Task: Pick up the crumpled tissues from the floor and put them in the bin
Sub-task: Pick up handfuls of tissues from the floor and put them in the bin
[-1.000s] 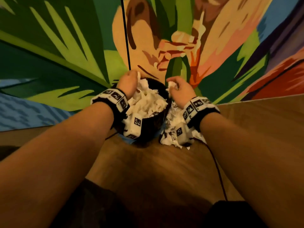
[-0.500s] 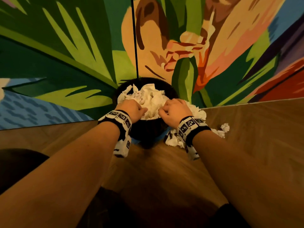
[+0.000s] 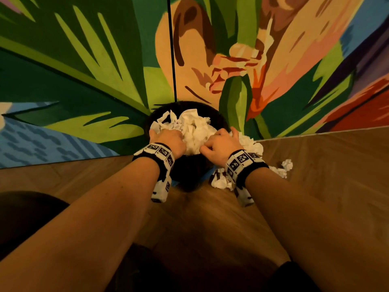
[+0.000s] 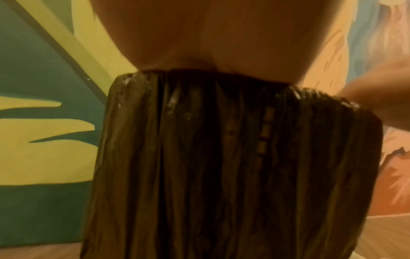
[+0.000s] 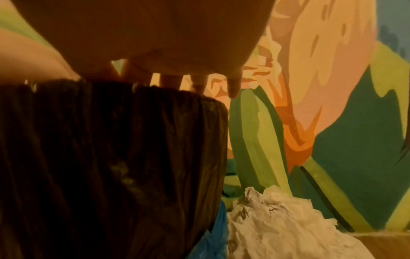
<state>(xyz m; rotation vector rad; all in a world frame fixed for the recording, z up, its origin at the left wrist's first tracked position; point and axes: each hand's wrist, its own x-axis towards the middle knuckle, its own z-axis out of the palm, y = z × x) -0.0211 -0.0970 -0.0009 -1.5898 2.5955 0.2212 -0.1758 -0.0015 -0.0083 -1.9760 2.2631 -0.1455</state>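
Note:
A round bin (image 3: 189,175) in a black liner stands against the wall, heaped with crumpled white tissues (image 3: 195,127). My left hand (image 3: 168,139) rests on the heap's left side, its fingers reaching down past the rim. In the left wrist view only the palm (image 4: 210,35) shows above the liner (image 4: 221,157). My right hand (image 3: 221,144) presses the heap's right side. In the right wrist view its fingers (image 5: 233,87) hang spread over the rim (image 5: 99,157) and hold nothing. More tissues (image 3: 250,144) (image 5: 277,219) lie on the floor right of the bin, one small ball (image 3: 287,164) apart.
A painted mural wall (image 3: 84,91) with a black vertical seam (image 3: 171,49) rises right behind the bin. Wood floor (image 3: 326,175) spreads to the right. Something blue (image 5: 213,236) shows at the bin's foot. My dark-clothed knees (image 3: 27,211) are at the bottom.
Both hands came down from the bin's far side to its near rim. The tissue they carried now lies in the heap. More floor tissues show on the right.

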